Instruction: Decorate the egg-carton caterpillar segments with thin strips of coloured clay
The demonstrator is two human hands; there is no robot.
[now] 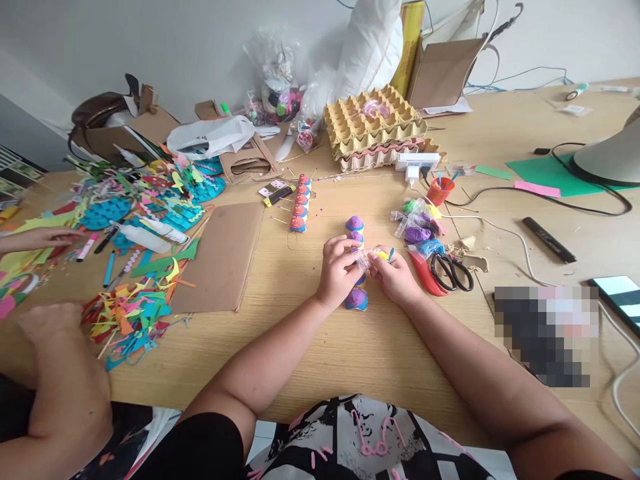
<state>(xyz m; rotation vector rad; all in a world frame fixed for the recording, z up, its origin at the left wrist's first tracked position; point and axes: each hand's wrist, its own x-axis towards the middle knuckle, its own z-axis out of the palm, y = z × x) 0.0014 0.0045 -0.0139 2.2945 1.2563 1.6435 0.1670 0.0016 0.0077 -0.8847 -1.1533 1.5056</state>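
A strip of egg-carton bumps painted purple and blue (356, 299) lies on the table, partly hidden under both hands. My left hand (341, 270) has its fingers bent round the left side of a small clear plastic bag (366, 259). From the right, my right hand (395, 275) pinches the same bag, where yellow clay (383, 255) shows beside a small blue tip. A finished-looking red and blue carton strip (300, 203) with thin sticks poking out of its sides lies farther back.
Stacked egg trays (375, 123) stand at the back. Black-handled scissors (453, 272), bagged clay (419, 230) and a red cup (440, 191) are at the right. Cardboard (225, 257) and paper scraps (133, 320) lie left, near another person's hands and arms.
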